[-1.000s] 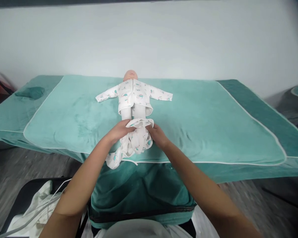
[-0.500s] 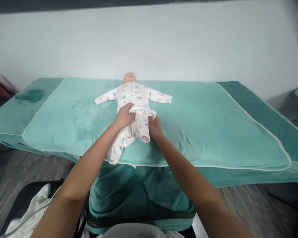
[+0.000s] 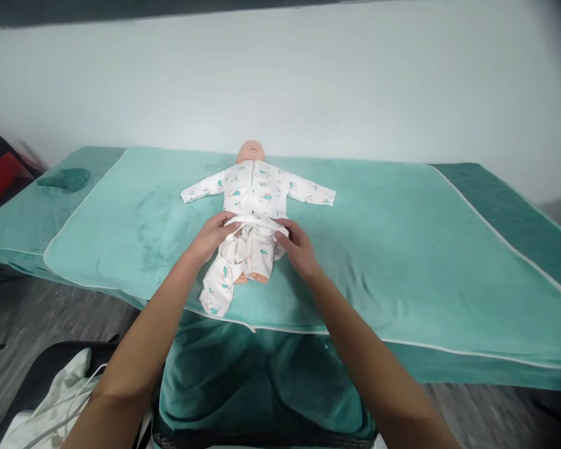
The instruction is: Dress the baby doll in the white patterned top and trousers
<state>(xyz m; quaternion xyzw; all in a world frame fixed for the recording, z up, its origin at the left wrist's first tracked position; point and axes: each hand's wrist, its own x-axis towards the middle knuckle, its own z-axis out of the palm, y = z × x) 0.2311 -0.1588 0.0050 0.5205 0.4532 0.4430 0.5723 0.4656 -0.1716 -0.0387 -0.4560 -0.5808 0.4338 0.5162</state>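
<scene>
A baby doll (image 3: 251, 151) lies on its back, its head toward the wall. It wears a white printed top (image 3: 266, 187) with the sleeves spread out to both sides. White printed baby pants (image 3: 262, 252) are around its legs, one leg hanging loose toward the near left. Two bare doll feet (image 3: 260, 277) show below the cloth. My left hand (image 3: 212, 236) pinches the pants' waistband at the left side. At the right side my right hand (image 3: 299, 246) grips the same band, which is stretched between both hands.
Doll and clothes rest on a light green cover (image 3: 393, 249) over a massage bed, which has a face hole (image 3: 64, 179) at its left end. A white wall (image 3: 280, 81) stands behind. At lower left, a black chair (image 3: 23, 380) holds white cloth (image 3: 60, 399) and a cable.
My left hand has shifted left to the waistband's side. The right hand has come out from beside the pant leg onto the band. Both doll feet now show.
</scene>
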